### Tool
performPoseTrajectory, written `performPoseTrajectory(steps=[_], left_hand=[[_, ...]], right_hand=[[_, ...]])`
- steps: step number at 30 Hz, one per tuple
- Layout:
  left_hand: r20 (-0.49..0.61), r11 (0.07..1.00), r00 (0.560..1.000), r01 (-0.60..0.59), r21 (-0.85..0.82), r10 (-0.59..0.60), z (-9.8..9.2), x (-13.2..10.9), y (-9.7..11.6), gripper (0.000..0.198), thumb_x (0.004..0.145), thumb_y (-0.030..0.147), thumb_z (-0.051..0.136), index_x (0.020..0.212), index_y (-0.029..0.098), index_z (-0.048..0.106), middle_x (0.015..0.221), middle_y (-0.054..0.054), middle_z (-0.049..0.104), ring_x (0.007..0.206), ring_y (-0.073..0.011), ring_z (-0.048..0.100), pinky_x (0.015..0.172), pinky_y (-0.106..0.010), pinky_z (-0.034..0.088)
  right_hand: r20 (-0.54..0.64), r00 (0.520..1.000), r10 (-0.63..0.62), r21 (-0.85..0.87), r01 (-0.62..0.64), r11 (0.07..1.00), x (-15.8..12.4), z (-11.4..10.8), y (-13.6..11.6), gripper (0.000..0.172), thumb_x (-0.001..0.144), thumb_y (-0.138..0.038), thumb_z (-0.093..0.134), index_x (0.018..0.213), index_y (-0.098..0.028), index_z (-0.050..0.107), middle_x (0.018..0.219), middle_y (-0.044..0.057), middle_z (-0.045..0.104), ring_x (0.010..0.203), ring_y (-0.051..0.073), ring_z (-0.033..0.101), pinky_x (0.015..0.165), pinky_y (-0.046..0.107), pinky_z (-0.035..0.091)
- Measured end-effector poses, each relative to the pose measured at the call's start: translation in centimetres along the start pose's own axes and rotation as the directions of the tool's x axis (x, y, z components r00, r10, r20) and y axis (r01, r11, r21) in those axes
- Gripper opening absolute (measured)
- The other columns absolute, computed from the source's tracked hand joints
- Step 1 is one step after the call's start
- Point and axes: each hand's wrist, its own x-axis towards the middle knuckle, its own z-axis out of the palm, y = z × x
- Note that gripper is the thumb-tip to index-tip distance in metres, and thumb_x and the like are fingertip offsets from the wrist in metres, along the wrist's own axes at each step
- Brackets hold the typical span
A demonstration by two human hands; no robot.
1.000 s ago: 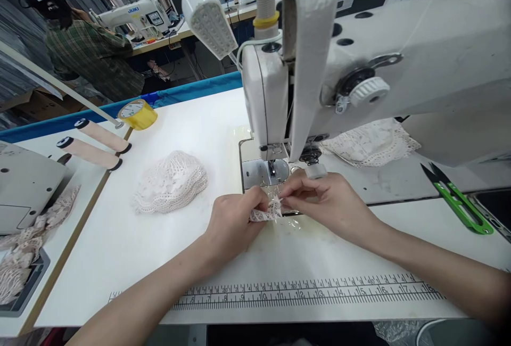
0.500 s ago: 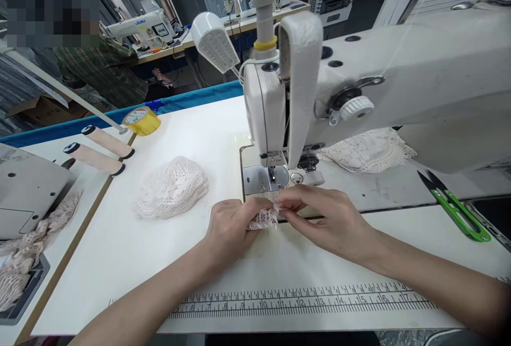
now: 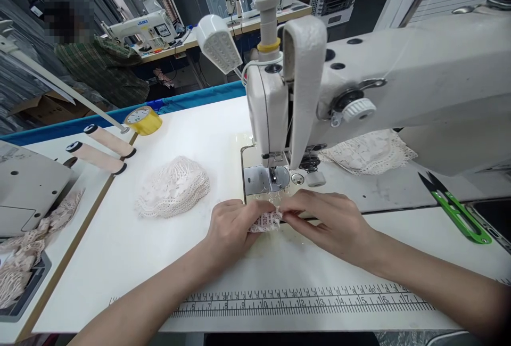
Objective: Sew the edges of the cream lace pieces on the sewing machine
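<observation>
Just in front of the sewing machine (image 3: 275, 106), my left hand (image 3: 233, 226) is closed around a small piece of white lace (image 3: 266, 222), thumb on top. My right hand (image 3: 329, 221) pinches the lace's right end between thumb and fingertips. The held lace lies on the near side of the needle plate (image 3: 259, 180), apart from the presser foot (image 3: 273, 174). A pile of lace pieces (image 3: 173, 187) rests to the left of my hands. More lace pieces (image 3: 369, 151) lie under the machine arm, partly hidden by it.
Green thread snips (image 3: 459, 213) lie at the right. At the left are two thread cones (image 3: 98, 157), yellow tape (image 3: 143, 121) and another machine (image 3: 30, 191) with lace beside it. A printed ruler (image 3: 299, 302) runs along the front edge. Beyond the table sits a co-worker (image 3: 104, 69).
Both hands stay near the needle plate on the lace. My right fingertips have shifted slightly at its end, and the lace edge shows a little more. The view has moved slightly.
</observation>
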Motion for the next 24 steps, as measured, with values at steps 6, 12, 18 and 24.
performPoseTrajectory(steps=[6,12,18,24], left_hand=[[0.006,1.0,1.0,0.004,-0.006,-0.004,-0.3,0.5,0.6,0.021,0.093,0.015,0.046,0.112,0.015,0.056,0.051,0.009,0.055,0.04,-0.0064,0.044,0.044,-0.018,0.038],[0.073,0.991,0.996,0.067,-0.112,-0.059,-0.5,0.1,0.9,0.015,0.089,0.011,0.055,0.1,0.018,0.062,0.071,0.003,0.071,0.054,-0.0083,0.061,0.054,-0.019,0.047],[0.349,0.846,0.847,0.489,-0.213,-0.402,-0.6,0.3,1.4,0.007,0.087,0.021,0.063,0.091,0.023,0.069,0.068,0.006,0.071,0.053,-0.0096,0.062,0.05,-0.02,0.044],[0.297,0.874,0.828,0.404,0.271,-0.475,0.2,0.7,0.9,0.03,0.084,0.038,0.067,0.109,0.021,0.061,0.067,0.002,0.068,0.06,-0.0191,0.061,0.06,-0.032,0.045]], right_hand=[[-0.012,0.934,-0.356,-0.278,0.339,0.899,-0.5,-0.6,0.5,0.017,0.091,-0.005,0.053,0.099,-0.017,0.062,0.085,0.003,0.07,0.077,0.014,0.066,0.063,0.024,0.055],[0.142,0.791,-0.595,-0.439,0.589,0.678,-0.6,-1.4,0.5,0.013,0.087,-0.006,0.059,0.089,-0.014,0.069,0.087,0.009,0.071,0.09,0.021,0.066,0.075,0.031,0.058],[0.05,0.951,-0.305,-0.276,0.306,0.911,-0.3,-0.8,0.2,0.015,0.092,-0.006,0.052,0.091,-0.014,0.064,0.077,0.004,0.069,0.068,0.012,0.064,0.057,0.023,0.052],[0.122,0.983,0.139,-0.303,-0.097,0.948,0.5,0.6,1.4,0.019,0.095,-0.018,0.052,0.087,-0.019,0.069,0.073,-0.002,0.069,0.056,0.01,0.06,0.048,0.022,0.038]])
